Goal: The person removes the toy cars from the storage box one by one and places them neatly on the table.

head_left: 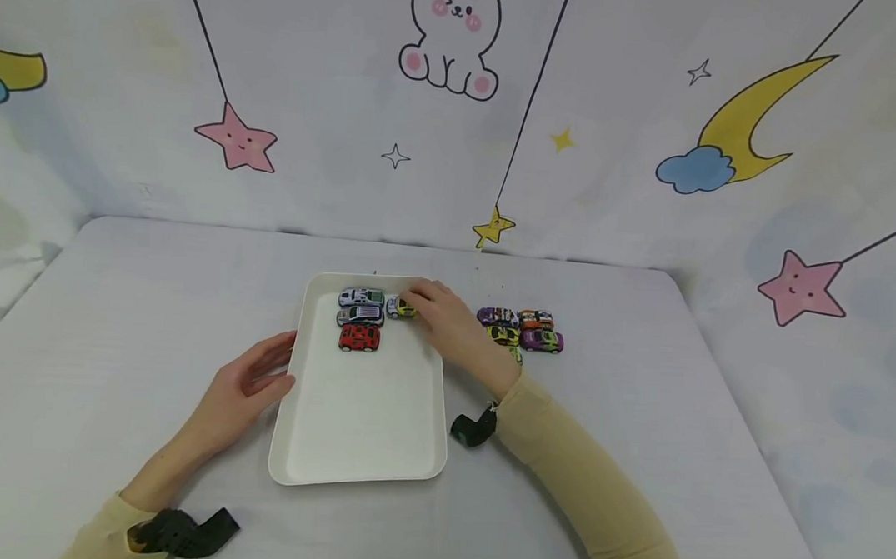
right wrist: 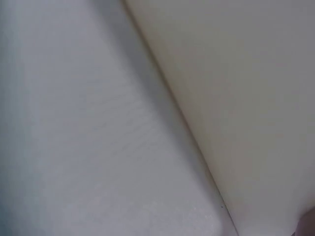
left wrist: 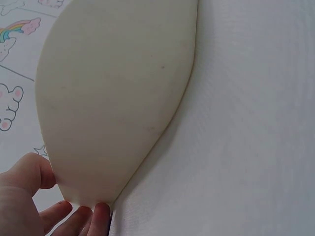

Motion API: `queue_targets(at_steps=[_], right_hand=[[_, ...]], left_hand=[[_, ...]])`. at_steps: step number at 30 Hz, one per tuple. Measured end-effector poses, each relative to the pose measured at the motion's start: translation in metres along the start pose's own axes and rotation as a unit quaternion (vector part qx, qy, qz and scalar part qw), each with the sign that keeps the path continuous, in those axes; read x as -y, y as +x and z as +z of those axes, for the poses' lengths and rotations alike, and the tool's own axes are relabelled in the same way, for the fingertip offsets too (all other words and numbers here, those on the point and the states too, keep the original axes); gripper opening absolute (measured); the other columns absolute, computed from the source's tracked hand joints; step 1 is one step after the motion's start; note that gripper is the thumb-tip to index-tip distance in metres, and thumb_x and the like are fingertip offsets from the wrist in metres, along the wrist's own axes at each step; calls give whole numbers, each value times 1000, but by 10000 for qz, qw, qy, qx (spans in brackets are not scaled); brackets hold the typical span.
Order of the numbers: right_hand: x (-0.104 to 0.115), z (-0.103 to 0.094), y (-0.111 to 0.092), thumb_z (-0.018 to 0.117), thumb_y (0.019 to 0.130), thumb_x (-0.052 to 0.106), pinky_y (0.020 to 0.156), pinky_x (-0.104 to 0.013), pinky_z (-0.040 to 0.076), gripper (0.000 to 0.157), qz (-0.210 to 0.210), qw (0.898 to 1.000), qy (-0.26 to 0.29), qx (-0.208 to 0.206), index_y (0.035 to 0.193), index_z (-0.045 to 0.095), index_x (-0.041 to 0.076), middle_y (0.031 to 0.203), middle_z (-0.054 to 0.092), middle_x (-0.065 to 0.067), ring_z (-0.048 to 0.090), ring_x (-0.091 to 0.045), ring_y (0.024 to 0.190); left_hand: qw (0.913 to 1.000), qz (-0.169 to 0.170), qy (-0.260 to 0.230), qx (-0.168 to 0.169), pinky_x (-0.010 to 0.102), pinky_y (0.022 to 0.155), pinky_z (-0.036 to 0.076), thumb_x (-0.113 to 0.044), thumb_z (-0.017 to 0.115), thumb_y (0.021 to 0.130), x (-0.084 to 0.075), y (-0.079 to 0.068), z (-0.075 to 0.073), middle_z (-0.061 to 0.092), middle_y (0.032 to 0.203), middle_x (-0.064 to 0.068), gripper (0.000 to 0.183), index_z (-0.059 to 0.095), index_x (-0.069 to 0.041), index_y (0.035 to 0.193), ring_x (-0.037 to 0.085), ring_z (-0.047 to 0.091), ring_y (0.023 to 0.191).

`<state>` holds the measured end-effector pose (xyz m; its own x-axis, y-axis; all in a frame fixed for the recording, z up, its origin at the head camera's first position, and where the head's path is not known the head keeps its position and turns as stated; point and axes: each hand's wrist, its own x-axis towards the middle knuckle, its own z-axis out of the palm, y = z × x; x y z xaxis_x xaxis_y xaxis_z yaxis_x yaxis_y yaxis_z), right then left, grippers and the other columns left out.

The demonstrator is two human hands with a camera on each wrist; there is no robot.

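A small white and yellow toy car (head_left: pixel 395 307) sits under the right hand's (head_left: pixel 448 323) fingertips, at the far end of a white rectangular plastic tray (head_left: pixel 367 422). The right hand reaches over the tray's right rim and pinches the car, its fingers covering the car's right end.

Just left of those fingertips, in a column, lie a white and green toy car (head_left: pixel 360 297), a silver toy car with purple stripes (head_left: pixel 360 315) and, nearest the person, a red toy car with black spots (head_left: pixel 359 337).

The left hand (head_left: pixel 234 394) holds the tray by its left side, thumb and bent fingers against the edge.

Right of the right hand, outside the tray, are a dark purple patterned car (head_left: pixel 497 317), an orange and white car (head_left: pixel 536 319), a yellow and black car (head_left: pixel 502 336), a purple and green car (head_left: pixel 542 341) and a yellow-green one (head_left: pixel 516 354) partly hidden.

Beneath both hands spreads a white cloth (head_left: pixel 560 459).
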<state>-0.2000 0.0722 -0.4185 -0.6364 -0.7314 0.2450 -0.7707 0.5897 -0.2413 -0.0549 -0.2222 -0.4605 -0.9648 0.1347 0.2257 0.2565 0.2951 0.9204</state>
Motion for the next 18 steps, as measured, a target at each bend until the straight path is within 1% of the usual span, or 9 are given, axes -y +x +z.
queue_targets(at_steps=[3,5,8,10,12,14,16,18], right_hand=[[-1,1,-4,56,96,-8,107,-37,50,40,-189,9994,-129,-274,135,60,3,134,58,-13,57,-28,120],[1,1,-7,56,93,-13,107,-38,50,44,-415,9975,-288,-498,135,60,3,132,59,-14,57,-29,119],[3,3,-14,56,85,-21,108,-37,49,54,-725,9916,-560,-912,134,60,3,130,59,-15,58,-29,119],[5,5,-19,57,82,-23,107,-37,50,56,-856,9870,-532,-1249,132,61,2,128,60,-14,58,-29,118],[6,8,-25,59,82,-23,103,-35,52,55,-898,9833,-333,-1545,131,62,2,127,61,-13,59,-28,117],[6,10,-30,61,85,-20,98,-34,55,50,-952,9793,8,-1786,130,63,2,125,62,-13,60,-27,114],[8,10,-34,63,88,-15,95,-34,57,44,-1009,9753,325,-1937,129,64,2,124,63,-13,61,-26,113],[9,8,-38,65,90,-10,92,-33,58,40,-1032,9729,550,-1995,128,65,2,123,64,-13,62,-26,113]], left_hand=[[10000,-7,-1,7,8,94,50,0,61,97,-1,0,0,47,146,29,54,43,3,147,-9,49,126],[10000,-4,8,13,8,94,49,0,61,97,-2,0,0,47,146,29,54,43,3,147,-9,49,126],[10000,3,-30,56,9,94,50,0,61,97,-3,0,0,47,145,30,54,42,4,147,-10,49,125],[10000,17,-47,78,9,94,50,1,61,97,-3,0,0,46,145,31,54,42,4,148,-10,50,125],[10000,22,-38,88,9,93,51,0,60,97,-3,0,0,46,145,32,54,42,3,148,-11,50,125],[10000,23,-17,87,9,93,51,0,60,98,-3,0,0,46,145,33,54,42,2,148,-11,50,125],[10000,30,-14,74,10,93,51,0,60,98,-2,0,0,46,145,33,54,42,2,148,-10,50,125],[10000,42,-27,71,10,93,51,0,60,97,-3,0,0,46,145,33,54,42,2,148,-9,51,125]])
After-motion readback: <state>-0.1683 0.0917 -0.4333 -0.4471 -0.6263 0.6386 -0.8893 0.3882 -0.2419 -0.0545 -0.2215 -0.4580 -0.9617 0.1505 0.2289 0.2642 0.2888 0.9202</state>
